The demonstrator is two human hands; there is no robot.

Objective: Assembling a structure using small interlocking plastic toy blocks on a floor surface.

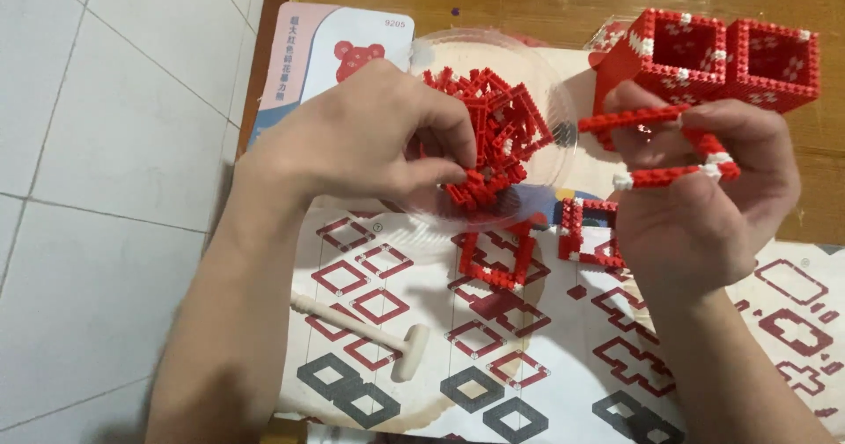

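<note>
My left hand (370, 136) reaches into a clear plastic dish (559, 118) full of small red building bricks (497, 132), its fingers pinched among the pieces. My right hand (704, 198) holds a square frame of red bricks with white corners (669, 149) up at an angle above the paper. Two more red frames lie flat on the instruction sheet: one (497, 259) just below the dish and one (590, 233) beside my right palm.
Two red open-topped brick boxes (713, 52) stand at the back right on the wooden table. A printed instruction sheet (546, 347) covers the table front. A small white plastic mallet (370, 330) lies on it. White floor tiles (106, 189) are on the left.
</note>
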